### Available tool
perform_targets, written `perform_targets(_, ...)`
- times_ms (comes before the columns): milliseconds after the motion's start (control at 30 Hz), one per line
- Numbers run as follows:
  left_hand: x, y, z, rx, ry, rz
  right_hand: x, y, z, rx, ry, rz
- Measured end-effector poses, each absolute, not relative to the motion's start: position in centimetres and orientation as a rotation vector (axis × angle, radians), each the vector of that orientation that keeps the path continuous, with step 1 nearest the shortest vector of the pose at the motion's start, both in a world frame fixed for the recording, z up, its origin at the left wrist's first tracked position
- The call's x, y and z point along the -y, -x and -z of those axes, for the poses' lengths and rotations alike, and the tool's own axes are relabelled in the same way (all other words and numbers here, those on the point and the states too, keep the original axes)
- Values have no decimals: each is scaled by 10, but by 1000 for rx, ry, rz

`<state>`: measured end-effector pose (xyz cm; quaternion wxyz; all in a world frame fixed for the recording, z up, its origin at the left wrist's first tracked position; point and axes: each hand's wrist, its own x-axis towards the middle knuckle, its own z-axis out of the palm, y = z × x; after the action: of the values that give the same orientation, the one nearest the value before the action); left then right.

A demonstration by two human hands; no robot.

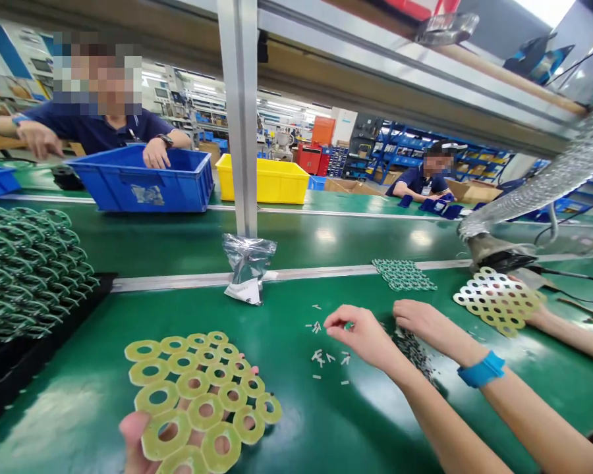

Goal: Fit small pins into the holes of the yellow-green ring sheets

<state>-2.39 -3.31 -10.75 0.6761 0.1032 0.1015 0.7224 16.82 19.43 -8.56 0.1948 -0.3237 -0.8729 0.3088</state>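
- One yellow-green ring panel (208, 375) is held above the green bench (296, 428), at the near left of the view. I count twenty rings, four across and five along.
- Its long axis runs from the far edge toward the wearer, slanting rightward as it nears; the far end, a row of four rings, points away across the bench. The panel's face is turned up toward the camera.
- The left hand (137, 444) is closed around this panel from beneath, thumb at its left edge, fingertips showing at its right edge, skin visible through several holes.
- The right hand (358, 332) is partly curled, thumb and forefinger bent toward each other just beside the white strips (317, 357). I cannot tell whether a strip is between the fingertips.
- The strips lie loose in small clusters, pointing various ways; some overlap, so an exact count is not possible.
- One co-worker's hand with a blue wristband (481, 370) is over one heap of dark pieces (418, 352); another hand holds a second ring panel (497, 299).
- One green lattice sheet (404, 275) lies farther back; a stack of lattice sheets (29, 270) stands at left.
- One plastic bag (250, 260), one yellow bin (277, 181).
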Motion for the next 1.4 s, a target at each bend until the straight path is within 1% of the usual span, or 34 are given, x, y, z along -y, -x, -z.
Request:
perform_targets(167, 32, 21, 125, 92, -202, -1556, -189, -182, 116, 2565, 934, -825)
perform_targets(367, 29, 24, 125, -57, -304, -1520, -175, -167, 122, 2674, 862, -718)
perform_targets(533, 25, 24, 128, 129, -448, -1536, -167, -161, 125, 2700, 849, -644)
perform_targets(667, 24, 24, 127, 76, -438, -1525, -165, -161, 127, 2644, 855, -669)
perform_targets(900, 29, 19, 127, -45, -287, -1546, -178, -162, 132, 2345, 919, -908)
perform_targets(1067, 29, 10, 127, -153, -322, -1436, -192, -164, 141, 2074, 953, -1156)
perform_targets(1200, 23, -2, 136, -223, -383, -1327, -192, -162, 145, 1871, 974, -1326)
perform_targets(1300, 13, -9, 146, -262, -454, -1267, -186, -156, 136, 1769, 951, -1437)
perform_targets(1400, -4, -11, 155, -319, -569, -1198, -181, -146, 113, 1707, 900, -1515)
